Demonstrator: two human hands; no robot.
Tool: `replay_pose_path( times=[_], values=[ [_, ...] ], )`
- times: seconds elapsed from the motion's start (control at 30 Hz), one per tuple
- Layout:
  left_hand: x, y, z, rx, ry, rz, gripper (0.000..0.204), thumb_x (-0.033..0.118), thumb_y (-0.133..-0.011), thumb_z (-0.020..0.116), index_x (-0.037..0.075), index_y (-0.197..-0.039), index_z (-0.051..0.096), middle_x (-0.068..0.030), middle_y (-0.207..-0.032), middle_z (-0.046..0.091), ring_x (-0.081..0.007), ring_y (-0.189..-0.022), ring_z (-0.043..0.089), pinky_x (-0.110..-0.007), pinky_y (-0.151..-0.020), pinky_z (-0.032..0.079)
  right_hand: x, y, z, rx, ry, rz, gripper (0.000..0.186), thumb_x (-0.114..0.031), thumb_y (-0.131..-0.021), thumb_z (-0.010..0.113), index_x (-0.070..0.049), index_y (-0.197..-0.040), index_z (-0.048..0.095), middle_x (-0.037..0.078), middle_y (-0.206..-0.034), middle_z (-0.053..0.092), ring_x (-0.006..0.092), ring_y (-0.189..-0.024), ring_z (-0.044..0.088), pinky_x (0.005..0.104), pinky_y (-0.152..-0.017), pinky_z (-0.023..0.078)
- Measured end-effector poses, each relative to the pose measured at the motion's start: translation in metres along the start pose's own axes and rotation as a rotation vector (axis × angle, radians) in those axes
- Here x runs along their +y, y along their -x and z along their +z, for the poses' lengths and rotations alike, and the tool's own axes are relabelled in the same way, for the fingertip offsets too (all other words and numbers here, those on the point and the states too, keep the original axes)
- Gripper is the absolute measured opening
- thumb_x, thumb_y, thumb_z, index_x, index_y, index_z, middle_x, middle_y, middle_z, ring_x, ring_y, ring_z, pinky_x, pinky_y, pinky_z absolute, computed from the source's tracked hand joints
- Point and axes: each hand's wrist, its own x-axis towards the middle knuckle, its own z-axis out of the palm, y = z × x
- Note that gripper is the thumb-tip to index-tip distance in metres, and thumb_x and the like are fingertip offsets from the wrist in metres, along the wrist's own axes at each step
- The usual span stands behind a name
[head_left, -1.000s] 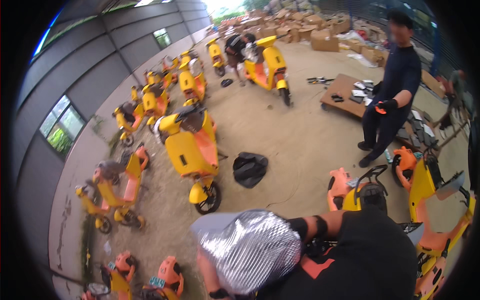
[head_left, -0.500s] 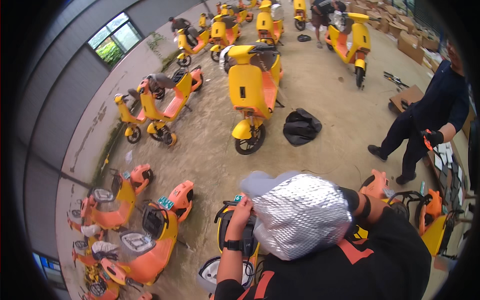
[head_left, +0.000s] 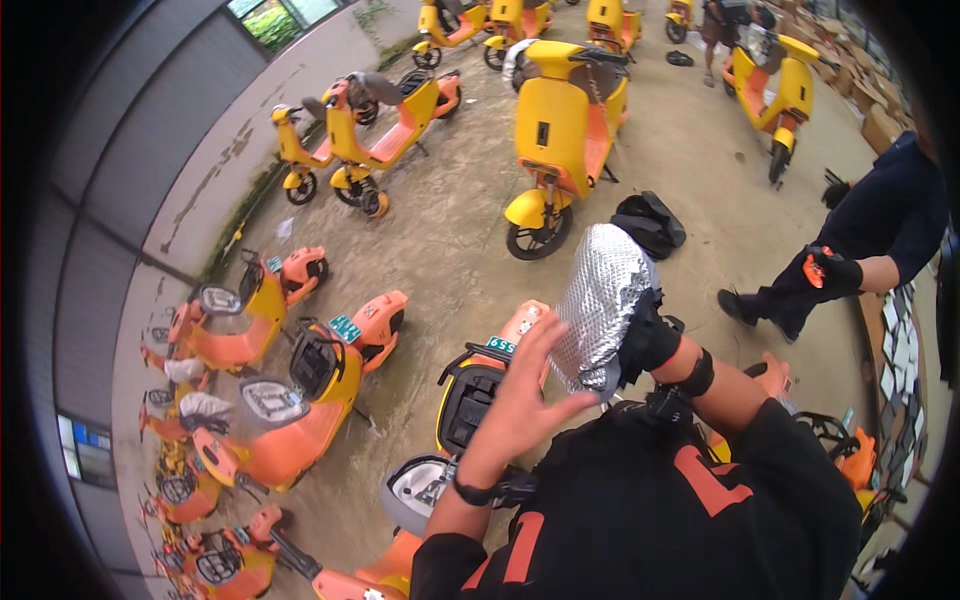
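Observation:
My right hand (head_left: pixel 650 345), in a black glove, holds a silver, quilted foil cover (head_left: pixel 605 300) out ahead of me; its fingertips are partly hidden. To the left of the cover, my bare left hand (head_left: pixel 525 400) has its fingers spread with nothing in them. Just beyond that hand stands a yellow and orange scooter (head_left: pixel 522 322) with a black seat area (head_left: pixel 470 400) and a green plate. A grey-and-white helmet (head_left: pixel 415 490) sits by my left forearm.
Several orange and yellow scooters (head_left: pixel 285 410) stand close on the left. A large yellow scooter (head_left: pixel 550 120) faces me ahead, beside a black cloth heap (head_left: pixel 650 225) on the floor. At the right, a person in dark clothes (head_left: pixel 850 240) holds something orange near a board of flat pieces (head_left: pixel 900 340).
My left hand has let go of the foil cover and opened. The cover has swung forward and narrowed in my right hand. The person at the right has come nearer; my view has tilted down.

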Motion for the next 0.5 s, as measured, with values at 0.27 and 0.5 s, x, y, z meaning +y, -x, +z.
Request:
replay_pose_path(
  times=[0.27,0.5],
  values=[
    [-0.048,-0.01,0.014,0.25,-0.32,0.275,0.079,0.048,-0.084,0.06,0.002,-0.141,0.03,-0.0235,-0.143,0.032,-0.0436,-0.132,0.031,-0.049,-0.107,0.026,-0.007,-0.028,0.007,0.156,-0.182,-0.061,0.026,-0.018,-0.076,0.059,-0.007,-0.096,0.069,0.014,-0.1,0.067,0.0229,-0.094,0.062,0.0374,-0.091,0.045],
    [-0.054,-0.009,0.008,0.215,-0.066,0.272,0.075,0.061,-0.094,0.018,0.0,-0.129,0.045,-0.0224,-0.127,0.051,-0.0392,-0.123,0.044,-0.045,-0.105,0.03,-0.017,-0.012,0.003,-0.27,-0.548,-0.061,0.029,-0.009,-0.069,0.068,-0.006,-0.098,0.067,0.008,-0.092,0.067,0.0168,-0.084,0.062,0.0293,-0.08,0.047]
  ],
)
